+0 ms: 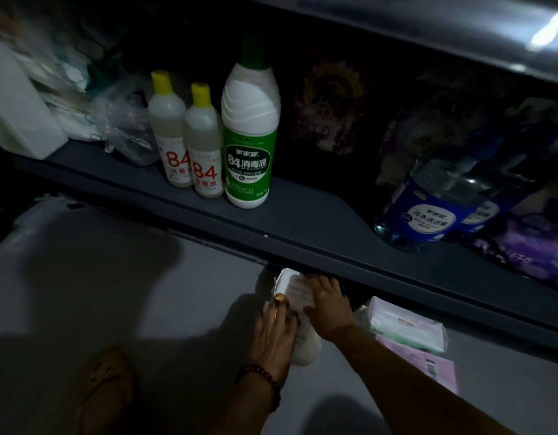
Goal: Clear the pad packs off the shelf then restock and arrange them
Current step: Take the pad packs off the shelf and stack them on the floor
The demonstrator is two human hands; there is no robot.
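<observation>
We held a white pad pack (298, 296) on the floor (130, 277) | left hand (276, 332) and right hand (329, 304) flat, no closed grip, steadying it | shelf (303, 215) above awaited restocking

two small bottles with yellow caps (166, 130) (205, 142) stand side by side and touch each other; both carry a red "84" on a white label. just beside them, on their right, stands a taller white bottle with a green label (250, 136) and a green cap. a crumpled clear plastic bag (127, 127) lies to the left of the small bottles, and a white box (17, 111) is at the far left. a clear jug with a blue label (434, 205) is at the right, well apart from the green bottle. the grey floor (114, 277) is dim, and a brown shoe (106, 390) rests on it at the bottom left.
</observation>
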